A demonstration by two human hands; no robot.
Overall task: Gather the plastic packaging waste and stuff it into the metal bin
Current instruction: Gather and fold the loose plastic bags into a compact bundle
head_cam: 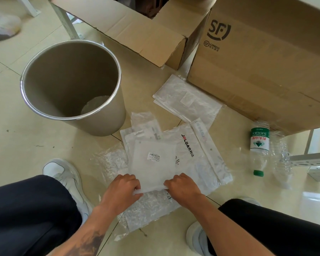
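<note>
Gripping the bag stack (151, 163) near edge, left hand (121, 189) and right hand (183, 189) closed; metal bin (107, 124) lies at eleven o'clock, nearer my left.

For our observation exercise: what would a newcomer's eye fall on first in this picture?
Probably the metal bin, standing open and seemingly empty on the floor at upper left. Next, both hands, left and right, gripping the near edge of a pile of plastic bags at centre. A large SF Express box fills the upper right.

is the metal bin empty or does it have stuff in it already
Empty as far as shows: the metal bin stands upright, bare inner wall and bare bottom visible, though the near rim hides part of the bottom.
</note>
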